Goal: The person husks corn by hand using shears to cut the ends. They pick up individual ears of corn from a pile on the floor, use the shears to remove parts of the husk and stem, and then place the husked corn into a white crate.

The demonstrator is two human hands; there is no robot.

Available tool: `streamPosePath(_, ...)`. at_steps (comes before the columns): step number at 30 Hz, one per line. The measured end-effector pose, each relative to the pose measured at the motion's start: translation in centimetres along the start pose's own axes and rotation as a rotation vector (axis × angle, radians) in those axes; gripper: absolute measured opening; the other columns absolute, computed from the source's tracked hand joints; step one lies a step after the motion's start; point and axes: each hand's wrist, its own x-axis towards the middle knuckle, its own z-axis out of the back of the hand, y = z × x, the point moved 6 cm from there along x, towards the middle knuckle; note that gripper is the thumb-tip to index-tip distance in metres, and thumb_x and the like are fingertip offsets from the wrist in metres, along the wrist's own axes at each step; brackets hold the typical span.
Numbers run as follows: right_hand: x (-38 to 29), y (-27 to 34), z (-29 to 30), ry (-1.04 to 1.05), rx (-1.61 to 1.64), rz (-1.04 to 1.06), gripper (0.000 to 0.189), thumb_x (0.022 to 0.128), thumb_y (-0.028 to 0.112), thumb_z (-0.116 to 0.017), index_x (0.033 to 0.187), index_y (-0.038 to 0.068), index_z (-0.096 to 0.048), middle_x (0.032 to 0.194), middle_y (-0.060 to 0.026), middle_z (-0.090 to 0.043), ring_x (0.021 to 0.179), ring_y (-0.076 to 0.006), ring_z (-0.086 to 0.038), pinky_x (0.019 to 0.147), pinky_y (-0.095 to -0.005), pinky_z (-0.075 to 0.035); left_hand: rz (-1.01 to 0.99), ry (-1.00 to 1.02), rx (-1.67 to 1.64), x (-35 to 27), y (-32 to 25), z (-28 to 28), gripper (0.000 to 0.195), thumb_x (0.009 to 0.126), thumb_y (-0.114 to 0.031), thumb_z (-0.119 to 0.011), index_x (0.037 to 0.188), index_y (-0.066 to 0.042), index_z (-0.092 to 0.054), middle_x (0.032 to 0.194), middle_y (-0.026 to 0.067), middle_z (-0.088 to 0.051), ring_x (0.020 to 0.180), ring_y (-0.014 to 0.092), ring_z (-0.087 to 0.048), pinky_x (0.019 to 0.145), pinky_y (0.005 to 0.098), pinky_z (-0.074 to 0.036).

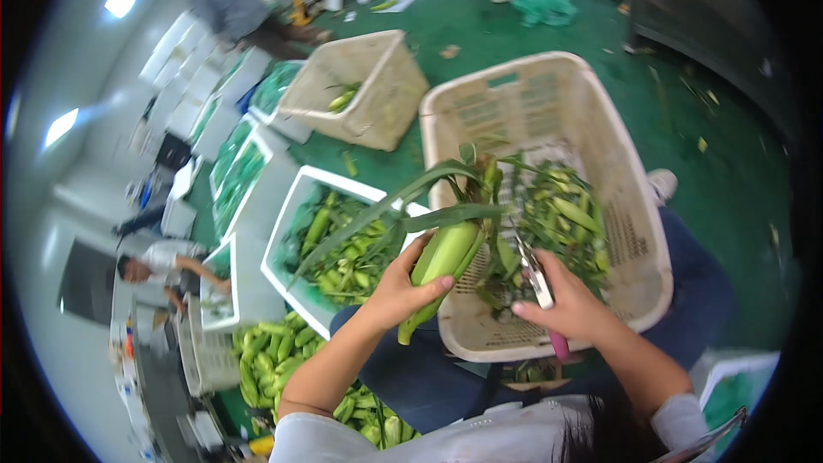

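My left hand (402, 286) grips an ear of corn in its green husk (445, 257), tilted so its leafy tip points up and away. Long leaves (453, 215) and brown silk spread from that tip. In my right hand (569, 302) is a pair of pruning shears (537, 273) with a pink handle end, the blades beside the leafy tip. Whether the blades touch a leaf is too blurred to tell. Below both hands stands a large off-white plastic crate (646, 270) with cut husk and leaf trimmings (572, 212) in its bottom.
At left, a white foam box (273, 257) holds green trimmings or ears. A heap of corn (276, 354) lies by my left leg. A second crate (386, 103) stands ahead with a few ears. One person (225, 6) bends far off; another (167, 263) works at left.
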Motion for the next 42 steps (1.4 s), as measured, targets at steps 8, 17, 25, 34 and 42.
streamPosePath(8, -2.6, -2.4, 6.3, -0.023, 0.006, -0.024, 0.048, 0.071, 0.027, -0.077, 0.104, 0.000, -0.056, 0.079, -0.0080, -0.059, 0.072, -0.0174, -0.059, 0.068, -0.0313, -0.048, 0.414, 0.669, -0.332, 2.8, 1.3, -6.2, 0.075, 0.076, -0.024, -0.072, 0.137, -0.001, -0.035, 0.108, 0.0151, -0.056, 0.086, 0.024, -0.062, 0.077, 0.0356, -0.052)
streamPosePath(17, -9.5, -4.4, 0.8, 0.207, 0.992, -0.308, 0.047, 0.085, 0.013, -0.061, 0.126, 0.001, -0.042, 0.097, -0.0146, -0.060, 0.083, -0.0196, -0.061, 0.080, -0.0333, -0.049, 0.406, 0.634, -0.690, 3.5, 6.0, -9.0, 0.088, 0.065, -0.041, -0.072, 0.135, -0.002, -0.035, 0.097, 0.0181, -0.057, 0.083, 0.032, -0.062, 0.075, 0.0384, -0.052)
streamPosePath(25, -5.3, -4.5, 1.1, -0.029, 0.707, -0.357, 0.030, 0.079, 0.009, -0.067, 0.105, 0.002, -0.054, 0.081, -0.0041, -0.059, 0.069, -0.0120, -0.059, 0.061, -0.0254, -0.050, 0.480, 0.706, -0.742, 2.6, 6.3, -11.2, 0.075, 0.073, -0.053, -0.062, 0.124, 0.000, -0.045, 0.084, 0.0158, -0.058, 0.070, 0.024, -0.060, 0.068, 0.0328, -0.050)
streamPosePath(34, -8.2, -4.2, -0.9, 0.384, 0.803, -0.332, 0.063, 0.081, 0.015, -0.070, 0.133, 0.004, -0.037, 0.106, -0.0065, -0.054, 0.092, -0.0134, -0.055, 0.080, -0.0287, -0.048, 0.415, 0.966, -0.757, 0.6, 8.3, -11.0, 0.090, 0.077, -0.071, -0.051, 0.125, 0.004, -0.044, 0.078, 0.0207, -0.059, 0.060, 0.027, -0.062, 0.050, 0.0345, -0.051)
streamPosePath(42, -6.8, -5.3, 0.4, 0.134, 0.687, -0.447, 0.033, 0.077, 0.013, -0.067, 0.106, 0.003, -0.055, 0.071, -0.0041, -0.058, 0.070, -0.0140, -0.061, 0.063, -0.0280, -0.051, 0.366, 0.884, -0.801, 1.7, 7.0, -11.3, 0.088, 0.079, -0.066, -0.053, 0.128, 0.006, -0.040, 0.080, 0.0182, -0.060, 0.066, 0.028, -0.062, 0.057, 0.0332, -0.052)
